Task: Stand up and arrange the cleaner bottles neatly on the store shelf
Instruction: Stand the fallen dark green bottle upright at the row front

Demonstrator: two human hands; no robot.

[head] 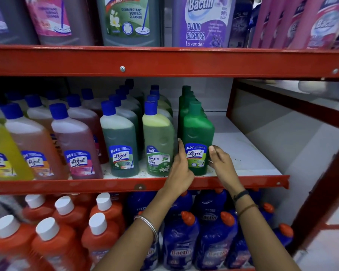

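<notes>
Hands: both reach up over the red front rail of the middle shelf (243, 159) and meet around one bottle.
Left hand (179, 171): pressed against the left side of the green bottle (197, 132), index finger stretched up along its edge, the other fingers curled behind; a metal bangle (149, 224) sits on the forearm.
Right hand (222, 163): cupped against the right side of the same bottle at label height, thumb on the front edge; a dark band (241, 195) circles the wrist.
Grasp: the green bottle is clasped between the two hands, upright on the white shelf board at the front of its row.
Behind the hands: more green bottles line up toward the back.
Left of the hands: a pale green Bactin bottle (158, 141) stands just beside the left hand, then a dark green Lizol bottle (121, 141), then pink, orange and yellow ones.
Right of the hands: bare white shelf board.
Below the hands: blue bottles (213, 241) with orange caps and orange bottles (98, 237) with white caps.
Above the hands: large cleaner jugs (129, 20) on the upper shelf.
</notes>
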